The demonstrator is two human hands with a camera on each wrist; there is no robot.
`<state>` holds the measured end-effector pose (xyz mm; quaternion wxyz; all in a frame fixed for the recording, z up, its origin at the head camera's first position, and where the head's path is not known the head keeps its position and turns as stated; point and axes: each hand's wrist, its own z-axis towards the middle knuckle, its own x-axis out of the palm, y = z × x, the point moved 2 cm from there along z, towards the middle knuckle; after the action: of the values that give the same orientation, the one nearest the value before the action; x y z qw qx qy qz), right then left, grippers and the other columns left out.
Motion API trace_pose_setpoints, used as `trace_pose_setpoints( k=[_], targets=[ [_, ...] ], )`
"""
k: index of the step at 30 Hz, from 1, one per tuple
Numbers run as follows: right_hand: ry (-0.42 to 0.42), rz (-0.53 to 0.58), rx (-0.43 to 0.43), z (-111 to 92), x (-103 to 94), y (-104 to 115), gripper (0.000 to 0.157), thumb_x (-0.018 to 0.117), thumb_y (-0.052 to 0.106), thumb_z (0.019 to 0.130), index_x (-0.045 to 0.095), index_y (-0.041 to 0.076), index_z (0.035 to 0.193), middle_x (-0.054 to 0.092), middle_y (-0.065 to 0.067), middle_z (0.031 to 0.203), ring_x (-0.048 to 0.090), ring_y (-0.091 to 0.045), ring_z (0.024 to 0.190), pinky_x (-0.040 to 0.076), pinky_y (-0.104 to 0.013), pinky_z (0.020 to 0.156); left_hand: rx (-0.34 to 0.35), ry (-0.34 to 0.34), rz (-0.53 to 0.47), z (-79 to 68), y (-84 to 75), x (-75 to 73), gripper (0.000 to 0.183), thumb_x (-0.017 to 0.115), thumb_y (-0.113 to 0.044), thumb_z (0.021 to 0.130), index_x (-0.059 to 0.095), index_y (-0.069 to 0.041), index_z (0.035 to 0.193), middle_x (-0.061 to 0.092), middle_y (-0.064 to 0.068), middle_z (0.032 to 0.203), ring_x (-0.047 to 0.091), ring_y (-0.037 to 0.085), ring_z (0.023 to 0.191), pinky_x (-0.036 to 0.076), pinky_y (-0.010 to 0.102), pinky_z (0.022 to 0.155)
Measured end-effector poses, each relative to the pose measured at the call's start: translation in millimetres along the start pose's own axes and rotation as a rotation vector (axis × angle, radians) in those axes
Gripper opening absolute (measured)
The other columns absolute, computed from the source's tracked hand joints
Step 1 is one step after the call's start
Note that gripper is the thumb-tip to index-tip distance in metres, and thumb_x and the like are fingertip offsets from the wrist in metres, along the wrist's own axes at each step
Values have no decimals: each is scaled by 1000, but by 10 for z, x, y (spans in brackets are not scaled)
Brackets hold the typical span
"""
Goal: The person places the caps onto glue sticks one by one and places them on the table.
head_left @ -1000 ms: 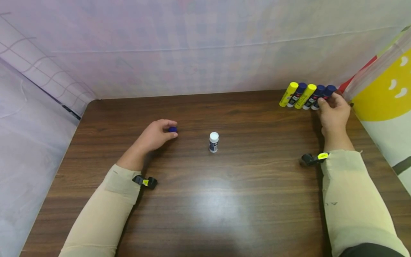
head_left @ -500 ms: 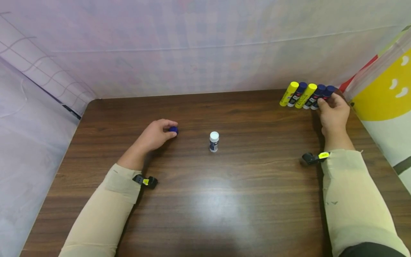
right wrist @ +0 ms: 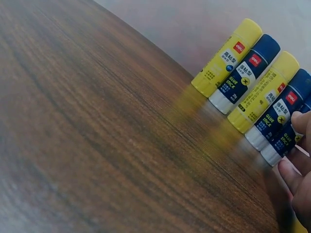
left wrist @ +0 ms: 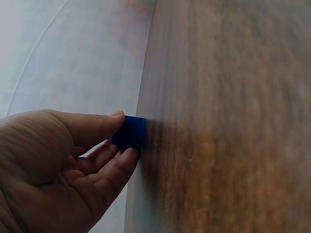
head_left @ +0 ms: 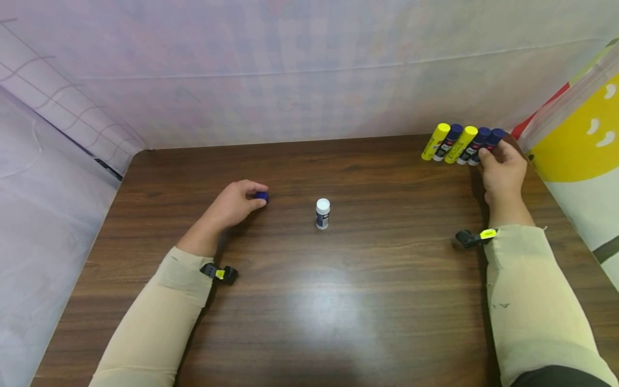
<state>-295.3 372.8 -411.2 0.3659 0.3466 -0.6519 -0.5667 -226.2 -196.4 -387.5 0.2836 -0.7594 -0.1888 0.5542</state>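
Between thumb and fingers my left hand (head_left: 236,204) pinches a small blue cap (left wrist: 131,132), which rests on or just at the tabletop. To its right, apart from both hands, a short glue stick (head_left: 322,216) without a cap stands upright, its white top showing. At the back right, several capped glue sticks stand in a row, a yellow one (right wrist: 226,60) at the left end and the others yellow or dark blue. My right hand (head_left: 504,171) holds the rightmost blue glue stick (right wrist: 282,143), with the thumb on its near side. Part of that stick is hidden behind the hand.
The brown wooden table (head_left: 387,301) fills most of the head view. A pale cloth (head_left: 290,80) hangs along its back edge, and a sheet with a yellow print (head_left: 575,140) lines the right side.
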Motion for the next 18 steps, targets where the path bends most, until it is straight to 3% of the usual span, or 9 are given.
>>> trace_pose_setpoints(
  k=[9, 18],
  targets=[
    [6, 16, -20, -21, 2, 12, 43, 68, 9, 100, 65, 17, 142, 69, 7, 118, 60, -9, 109, 56, -8, 78, 2, 1, 1, 4, 5, -1, 38, 62, -19, 106, 62, -11, 143, 57, 15, 149, 54, 34, 138, 46, 54, 116],
    [12, -11, -10, -48, 15, 39, 44, 68, 12, 100, 63, 18, 144, 66, 2, 133, 58, -10, 117, 56, -8, 81, 7, 3, -7, -10, -2, -9, 37, 63, -19, 106, 63, -12, 142, 58, 15, 147, 55, 34, 136, 47, 54, 114]
  ],
)
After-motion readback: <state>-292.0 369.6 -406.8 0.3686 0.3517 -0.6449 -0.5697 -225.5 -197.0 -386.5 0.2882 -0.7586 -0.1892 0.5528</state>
